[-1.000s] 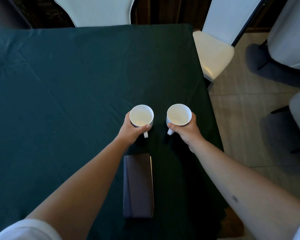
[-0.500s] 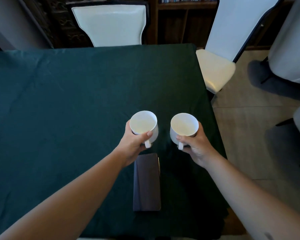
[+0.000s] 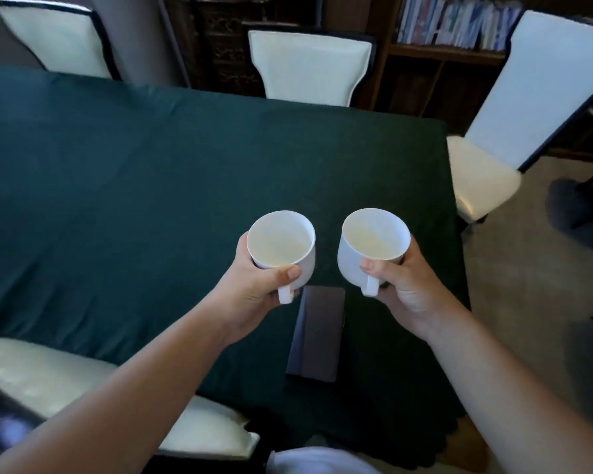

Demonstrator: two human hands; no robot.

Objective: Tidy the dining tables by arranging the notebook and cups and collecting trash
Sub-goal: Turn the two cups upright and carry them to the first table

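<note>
Two empty white cups are held side by side above the table with the dark green cloth. My left hand grips the left cup around its side, thumb near the handle. The right cup sits in my right hand, handle pointing toward me. Both cups hang clear of the cloth. A dark closed notebook lies flat on the table just below and between my hands, near the front right edge.
White-cushioned chairs stand around the table: one at the far side, one at far left, one at the right, one close by at lower left. A bookshelf lines the back wall. Tiled floor lies to the right.
Both cups have been lifted off the cloth and drawn toward me. The view has pulled back and tilted up, showing more chairs and the bookshelf. The notebook stays put.
</note>
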